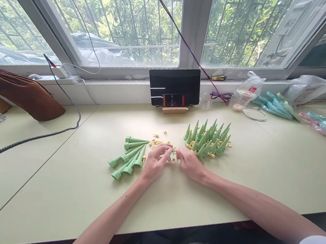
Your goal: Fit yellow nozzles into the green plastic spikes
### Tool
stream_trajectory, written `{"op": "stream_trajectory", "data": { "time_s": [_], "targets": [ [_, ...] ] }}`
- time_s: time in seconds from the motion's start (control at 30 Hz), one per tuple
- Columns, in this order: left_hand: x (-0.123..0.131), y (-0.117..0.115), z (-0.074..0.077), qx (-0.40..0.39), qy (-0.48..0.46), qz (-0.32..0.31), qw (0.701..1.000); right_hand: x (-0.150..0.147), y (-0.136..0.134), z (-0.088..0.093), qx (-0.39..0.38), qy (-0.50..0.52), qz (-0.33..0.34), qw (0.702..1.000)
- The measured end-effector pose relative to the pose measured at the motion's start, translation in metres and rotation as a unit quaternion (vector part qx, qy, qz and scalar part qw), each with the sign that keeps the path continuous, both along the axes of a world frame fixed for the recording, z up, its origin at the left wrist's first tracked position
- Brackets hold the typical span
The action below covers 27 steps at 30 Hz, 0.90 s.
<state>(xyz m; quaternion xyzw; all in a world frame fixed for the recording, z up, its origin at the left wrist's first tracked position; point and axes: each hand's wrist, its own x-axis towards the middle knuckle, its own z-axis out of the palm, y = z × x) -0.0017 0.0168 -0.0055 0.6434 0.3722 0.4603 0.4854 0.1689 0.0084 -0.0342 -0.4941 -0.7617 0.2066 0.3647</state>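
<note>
Near the middle of the table, my left hand (157, 162) is closed around a green cone piece (171, 156), whose tip points toward me. My right hand (191, 164) meets it from the right, its fingers pinched on a small yellow part (177, 155) beside the cone. Several green cones (131, 154) lie fanned out to the left, wide ends outward. Small yellow fittings (155, 136) are scattered just beyond my left hand. On the right, a cluster of green cones (209, 137) with yellow fittings stands with tips pointing up and slightly right.
A black tablet (175, 81) with a phone (175, 100) before it stands at the back. Plastic bags (248, 91) and teal items (274, 105) lie back right. A brown pouch (33, 94) and a dark cable (40, 136) are on the left.
</note>
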Motion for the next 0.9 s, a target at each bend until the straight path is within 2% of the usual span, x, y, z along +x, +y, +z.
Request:
{"op": "stream_trajectory", "data": {
  "time_s": [0.1,0.3,0.47,0.77,0.9],
  "targets": [
    [-0.002,0.0016,-0.0029,0.025,0.016,0.005,1.0,0.0003,-0.0001,0.0008,-0.001,0.009,0.001,1.0],
    [-0.0009,0.0027,-0.0061,-0.023,0.0,-0.002,1.0,0.0006,-0.0004,0.003,0.005,0.023,-0.004,1.0],
    [-0.0007,0.0045,-0.0102,-0.023,0.009,0.005,1.0,0.0008,0.0005,0.0022,0.007,0.039,-0.01,0.999],
    [0.0007,0.0044,-0.0051,-0.06,0.012,0.018,0.998,0.0021,-0.0001,0.0005,0.006,0.058,-0.016,0.998],
    [0.0006,0.0059,-0.006,-0.072,0.012,0.002,0.997,0.0036,-0.0006,0.0024,0.004,0.069,-0.009,0.998]
  ]
}}
